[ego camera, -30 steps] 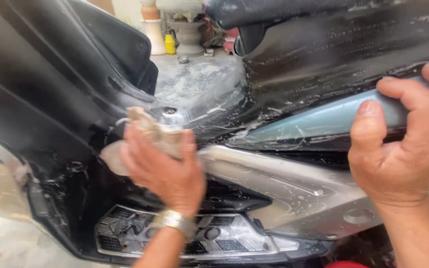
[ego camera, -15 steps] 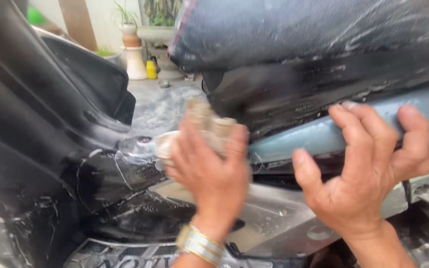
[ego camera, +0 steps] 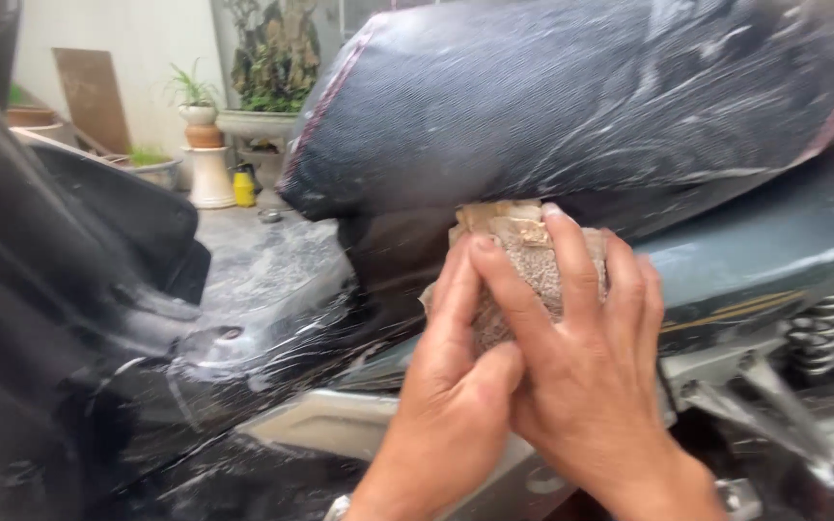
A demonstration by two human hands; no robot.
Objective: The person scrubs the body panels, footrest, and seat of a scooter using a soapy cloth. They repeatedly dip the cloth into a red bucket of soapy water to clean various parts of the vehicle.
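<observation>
Tan sponge (ego camera: 531,253), black soap-streaked seat (ego camera: 571,106), grey-blue side panel (ego camera: 764,260)

The seat (ego camera: 571,106) fills the upper right of the frame. Directly below its front edge, at centre, the sponge (ego camera: 533,260) lies against the scooter body (ego camera: 764,260). The right hand (ego camera: 581,386) overlaps the left hand (ego camera: 446,405); both cover the sponge. Potted plants (ego camera: 200,116) stand upper left, behind.

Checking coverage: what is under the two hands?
Both the left hand and right hand press a tan sponge beneath the wet black seat. The panel behind it is hidden.
</observation>
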